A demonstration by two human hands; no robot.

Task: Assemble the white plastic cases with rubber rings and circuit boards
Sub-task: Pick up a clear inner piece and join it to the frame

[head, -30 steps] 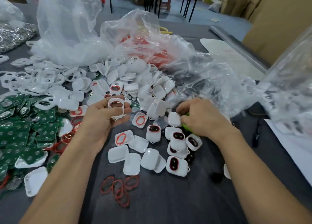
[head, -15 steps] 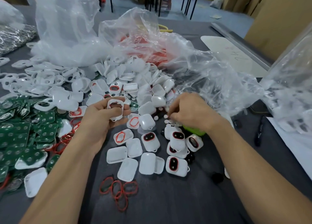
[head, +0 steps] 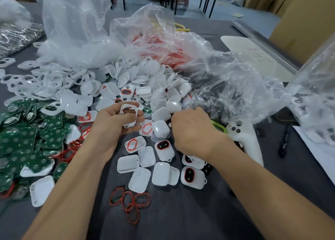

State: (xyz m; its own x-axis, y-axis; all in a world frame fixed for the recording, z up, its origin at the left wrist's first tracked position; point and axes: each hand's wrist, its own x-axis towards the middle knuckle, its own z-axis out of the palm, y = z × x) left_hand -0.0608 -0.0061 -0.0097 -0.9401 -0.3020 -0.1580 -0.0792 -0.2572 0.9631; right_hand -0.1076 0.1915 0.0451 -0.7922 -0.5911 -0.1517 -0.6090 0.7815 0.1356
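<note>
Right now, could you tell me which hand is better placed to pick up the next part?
Probably the right hand: it reaches down among the loose white parts beside the pile, while the left hand is occupied, gripping a white case.

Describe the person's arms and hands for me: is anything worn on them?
Nothing worn that shows. The left hand and right hand are bare: no gloves, rings or tape visible. The left forearm and right forearm are bare too, with no sleeve, watch or wristband in view.
</note>
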